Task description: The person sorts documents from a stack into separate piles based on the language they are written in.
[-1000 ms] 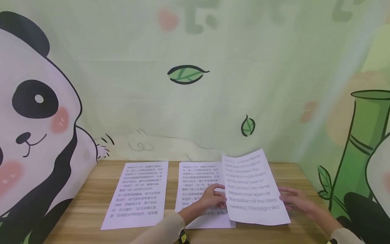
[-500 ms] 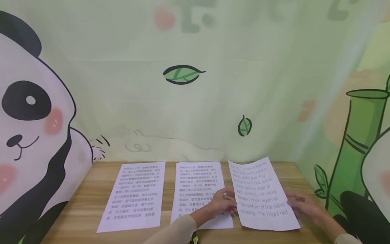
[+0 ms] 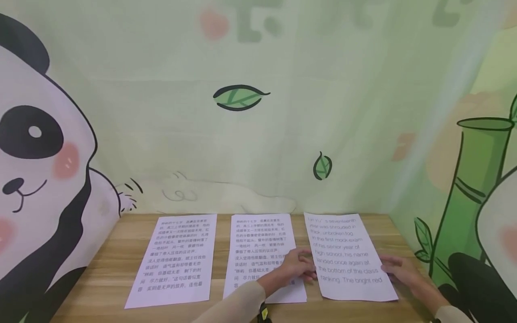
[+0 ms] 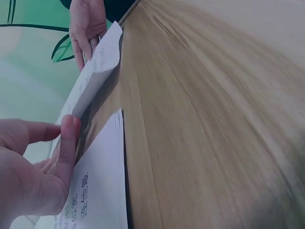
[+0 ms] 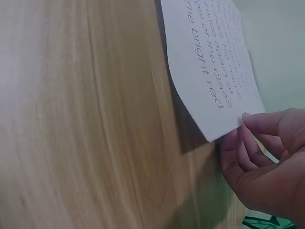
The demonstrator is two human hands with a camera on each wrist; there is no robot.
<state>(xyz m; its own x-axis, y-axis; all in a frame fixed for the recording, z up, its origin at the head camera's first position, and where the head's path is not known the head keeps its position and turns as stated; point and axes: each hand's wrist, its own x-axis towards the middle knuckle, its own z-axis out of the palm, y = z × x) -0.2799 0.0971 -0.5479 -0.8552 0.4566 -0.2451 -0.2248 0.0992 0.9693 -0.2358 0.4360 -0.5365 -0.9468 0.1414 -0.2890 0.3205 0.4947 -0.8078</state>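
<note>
A white sheet of paper [image 3: 348, 258] printed with large English text is held by its two long sides at the right of the table. My left hand [image 3: 295, 270] pinches its left edge, thumb and fingertips meeting at the paper in the left wrist view. On the opposite edge, my right hand [image 3: 405, 274] pinches the sheet near its lower corner. The near end of the sheet [image 5: 190, 62] stands off the wood and casts a shadow in the right wrist view. Beneath my left wrist lies a paper stack [image 3: 258, 242] with Chinese text, partly covered by that hand.
Another white page [image 3: 173, 260] with Chinese text lies at the left of the wooden table [image 3: 101, 287]. Bare wood separates it from the middle stack. Behind the table hangs a green backdrop [image 3: 161, 112] with a panda, leaves and bamboo, meeting the table's far edge.
The English sheet has come down closer to the table and shifted right, away from the middle stack, with both hands moving along with it. Its raised far end has dropped and flattened.
</note>
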